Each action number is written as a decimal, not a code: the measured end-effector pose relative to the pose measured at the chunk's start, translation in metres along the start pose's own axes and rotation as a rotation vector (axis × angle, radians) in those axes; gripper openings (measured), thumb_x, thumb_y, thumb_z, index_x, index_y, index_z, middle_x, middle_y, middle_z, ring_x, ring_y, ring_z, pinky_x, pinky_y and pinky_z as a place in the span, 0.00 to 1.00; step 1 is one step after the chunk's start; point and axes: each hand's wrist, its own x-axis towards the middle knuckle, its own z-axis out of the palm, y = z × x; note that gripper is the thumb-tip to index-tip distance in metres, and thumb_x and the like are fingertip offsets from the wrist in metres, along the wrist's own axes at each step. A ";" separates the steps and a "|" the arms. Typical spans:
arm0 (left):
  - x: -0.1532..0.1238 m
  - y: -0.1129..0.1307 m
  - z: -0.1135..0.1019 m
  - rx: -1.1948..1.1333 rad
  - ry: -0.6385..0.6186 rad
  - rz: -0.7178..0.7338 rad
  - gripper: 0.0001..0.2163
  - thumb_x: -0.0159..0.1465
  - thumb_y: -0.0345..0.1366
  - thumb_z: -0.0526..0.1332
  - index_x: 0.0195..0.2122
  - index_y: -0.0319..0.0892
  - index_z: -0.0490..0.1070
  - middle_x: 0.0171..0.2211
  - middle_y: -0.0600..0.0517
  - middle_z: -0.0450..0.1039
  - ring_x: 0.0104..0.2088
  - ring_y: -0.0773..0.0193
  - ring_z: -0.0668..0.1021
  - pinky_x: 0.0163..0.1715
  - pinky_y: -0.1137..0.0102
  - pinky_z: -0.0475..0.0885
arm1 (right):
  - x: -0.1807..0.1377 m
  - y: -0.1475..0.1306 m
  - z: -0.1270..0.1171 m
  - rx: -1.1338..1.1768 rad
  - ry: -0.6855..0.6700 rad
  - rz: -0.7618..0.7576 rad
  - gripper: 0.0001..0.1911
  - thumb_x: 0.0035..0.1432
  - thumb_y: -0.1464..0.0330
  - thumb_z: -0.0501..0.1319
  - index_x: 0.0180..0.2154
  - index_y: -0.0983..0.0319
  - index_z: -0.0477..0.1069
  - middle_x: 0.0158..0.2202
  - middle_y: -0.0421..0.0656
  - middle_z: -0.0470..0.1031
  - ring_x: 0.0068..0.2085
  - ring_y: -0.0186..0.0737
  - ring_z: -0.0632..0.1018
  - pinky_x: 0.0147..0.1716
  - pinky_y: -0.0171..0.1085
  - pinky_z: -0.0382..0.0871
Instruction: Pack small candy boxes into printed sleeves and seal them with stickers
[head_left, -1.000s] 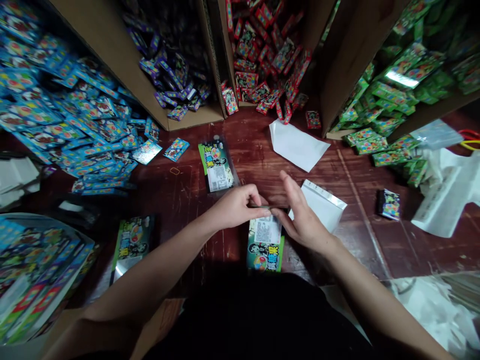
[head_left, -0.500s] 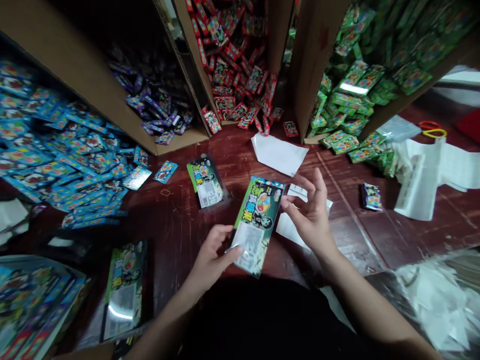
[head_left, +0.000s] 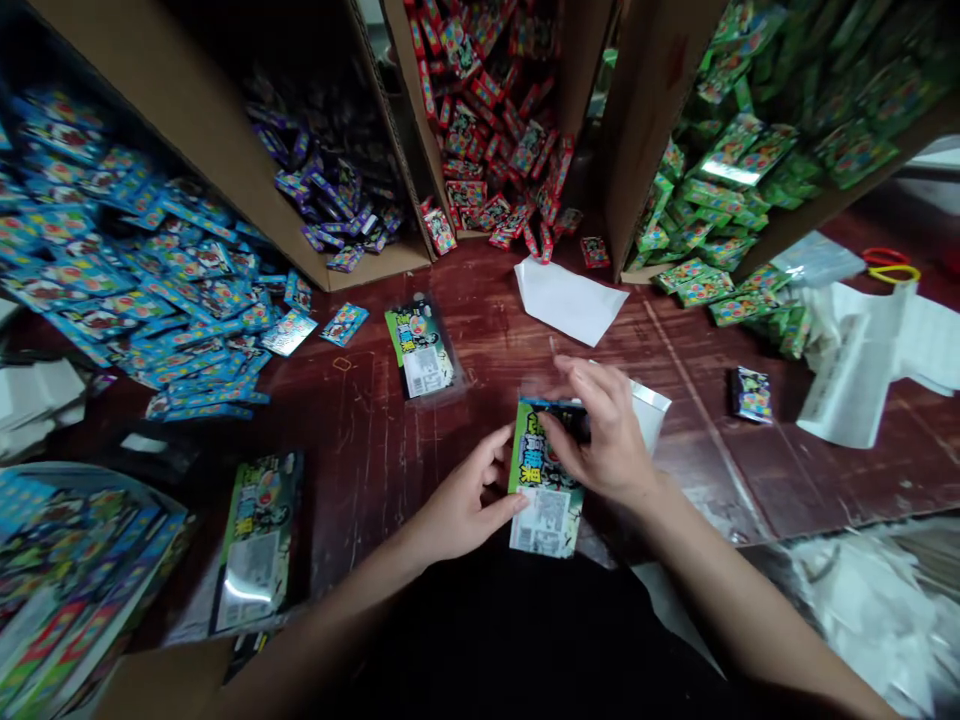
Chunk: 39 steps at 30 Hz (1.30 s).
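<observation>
On dark red tabletop [head_left: 375,440], before cardboard boxes [head_left: 656,130]: green-and-black packet [head_left: 534,475] in handling near the torso [head_left: 495,640], not yet put down. Grasped at its left edge by left hand [head_left: 469,505]; contact of right hand [head_left: 611,435] over its upper part too obscured to confirm. Lying apart: far packet [head_left: 423,348] and left-side packet [head_left: 259,535], both similar, stage not determinable.

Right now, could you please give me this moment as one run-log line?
left grip: holding green-black packet at its left edge | right grip: over packet's upper right | white paper: lying on table
</observation>
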 end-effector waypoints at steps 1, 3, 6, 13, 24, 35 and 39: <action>-0.002 0.000 0.000 0.010 -0.003 -0.017 0.35 0.64 0.35 0.66 0.69 0.52 0.52 0.58 0.41 0.68 0.46 0.56 0.80 0.46 0.58 0.79 | 0.000 -0.001 0.000 0.013 -0.042 0.011 0.50 0.60 0.74 0.65 0.71 0.41 0.40 0.62 0.47 0.68 0.56 0.55 0.75 0.58 0.67 0.67; -0.002 0.001 0.000 0.004 0.045 -0.007 0.35 0.63 0.35 0.67 0.68 0.52 0.53 0.60 0.41 0.66 0.46 0.55 0.80 0.46 0.58 0.79 | -0.003 -0.005 0.002 0.094 -0.124 0.043 0.50 0.61 0.74 0.64 0.72 0.42 0.38 0.62 0.48 0.67 0.56 0.54 0.76 0.56 0.63 0.70; 0.002 0.003 -0.001 -0.032 0.185 0.080 0.35 0.64 0.35 0.66 0.68 0.52 0.50 0.61 0.42 0.66 0.52 0.53 0.78 0.51 0.56 0.77 | -0.014 -0.009 0.007 0.225 -0.195 0.060 0.50 0.61 0.76 0.63 0.71 0.39 0.37 0.67 0.47 0.60 0.59 0.53 0.74 0.57 0.61 0.72; 0.008 -0.002 -0.005 -0.046 0.240 0.143 0.34 0.64 0.33 0.67 0.66 0.54 0.49 0.55 0.46 0.70 0.49 0.57 0.79 0.47 0.61 0.78 | -0.047 -0.009 0.016 0.294 0.171 0.333 0.51 0.60 0.72 0.66 0.70 0.37 0.38 0.70 0.47 0.53 0.56 0.54 0.77 0.54 0.61 0.75; 0.031 0.014 -0.011 0.006 0.273 0.133 0.07 0.67 0.36 0.62 0.45 0.43 0.69 0.51 0.46 0.76 0.53 0.59 0.78 0.56 0.60 0.71 | -0.040 -0.002 0.008 0.478 0.064 0.431 0.50 0.62 0.70 0.64 0.71 0.37 0.34 0.69 0.46 0.52 0.50 0.43 0.77 0.57 0.55 0.73; 0.041 0.036 -0.018 0.140 0.221 0.079 0.05 0.63 0.37 0.66 0.36 0.41 0.76 0.42 0.48 0.79 0.44 0.62 0.80 0.48 0.64 0.74 | -0.028 -0.016 0.003 0.634 0.020 0.654 0.52 0.61 0.64 0.67 0.71 0.40 0.33 0.58 0.46 0.64 0.40 0.37 0.79 0.46 0.44 0.81; 0.050 0.047 -0.021 0.176 0.186 0.007 0.05 0.64 0.37 0.65 0.36 0.40 0.76 0.36 0.51 0.79 0.38 0.65 0.79 0.44 0.67 0.73 | -0.013 -0.014 0.001 0.657 0.003 0.747 0.55 0.58 0.62 0.70 0.71 0.38 0.33 0.58 0.45 0.62 0.37 0.34 0.78 0.41 0.42 0.83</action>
